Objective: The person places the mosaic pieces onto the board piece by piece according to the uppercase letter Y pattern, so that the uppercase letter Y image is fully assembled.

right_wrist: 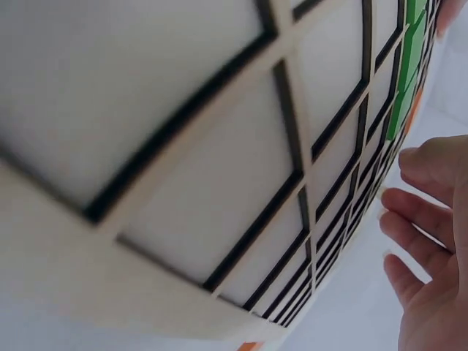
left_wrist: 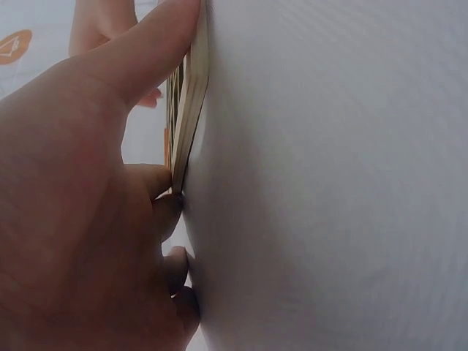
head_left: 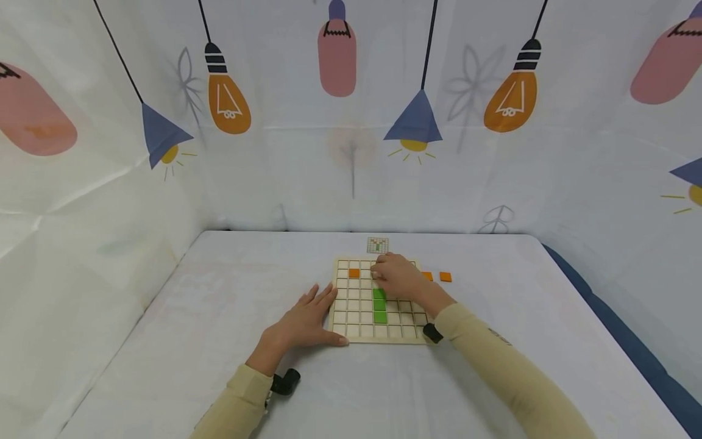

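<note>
A pale wooden grid board (head_left: pixel 351 340) lies on the white table. My left hand (head_left: pixel 304 320) rests at its left side, thumb on the near-left corner; in the left wrist view the thumb and the fingertips (left_wrist: pixel 164 212) touch the board's edge. Over the board's far middle reaches my right hand (head_left: pixel 400 274), its fingertips close above the squares. In the right wrist view its fingers (right_wrist: pixel 420 219) are loosely bent, with a gap to the thumb and nothing visible between. Green tiles (head_left: pixel 379 306) form a column nearest that hand. One orange tile (head_left: pixel 354 273) sits at the upper left.
A small pattern card (head_left: pixel 378 245) lies behind the board. To the right is a loose orange square (head_left: pixel 445 277), with another orange piece (head_left: pixel 427 277) beside it, partly behind my right wrist. A printed curtain (head_left: pixel 351 183) hangs behind the table (head_left: pixel 263 268).
</note>
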A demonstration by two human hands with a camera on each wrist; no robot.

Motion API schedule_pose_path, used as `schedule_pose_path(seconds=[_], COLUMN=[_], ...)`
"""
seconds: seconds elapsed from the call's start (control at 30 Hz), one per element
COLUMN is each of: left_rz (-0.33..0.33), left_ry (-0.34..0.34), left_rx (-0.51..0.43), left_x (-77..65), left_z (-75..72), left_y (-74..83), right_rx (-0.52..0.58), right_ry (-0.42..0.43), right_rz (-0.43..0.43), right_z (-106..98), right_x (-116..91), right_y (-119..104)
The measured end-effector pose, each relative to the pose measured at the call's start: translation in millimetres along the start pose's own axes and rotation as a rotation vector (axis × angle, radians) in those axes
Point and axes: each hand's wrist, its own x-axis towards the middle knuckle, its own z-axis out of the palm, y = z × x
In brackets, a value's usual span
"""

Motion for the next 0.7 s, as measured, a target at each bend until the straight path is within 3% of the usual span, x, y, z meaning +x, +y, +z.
schedule_pose_path(seconds=[0.27, 0.57, 0.7], left_rz=[-0.005, -0.002, 0.001], left_ry=[0.005, 0.000, 0.003], left_rx=[0.000, 0.007, 0.018], left_x=[0.4, 1.4, 1.0], left_z=[2.3, 2.5, 1.1], left_y=[-1.5, -2.3, -1.4], right_rx=[-0.051, 0.015, 0.013], right_ry=[0.033, -0.042, -0.038], right_rz=[-0.031, 0.095, 0.104], right_z=[-2.1, -6.5, -11.2], right_x=[-10.9, -20.9, -25.5], right_y=[5.9, 13.1, 16.1])
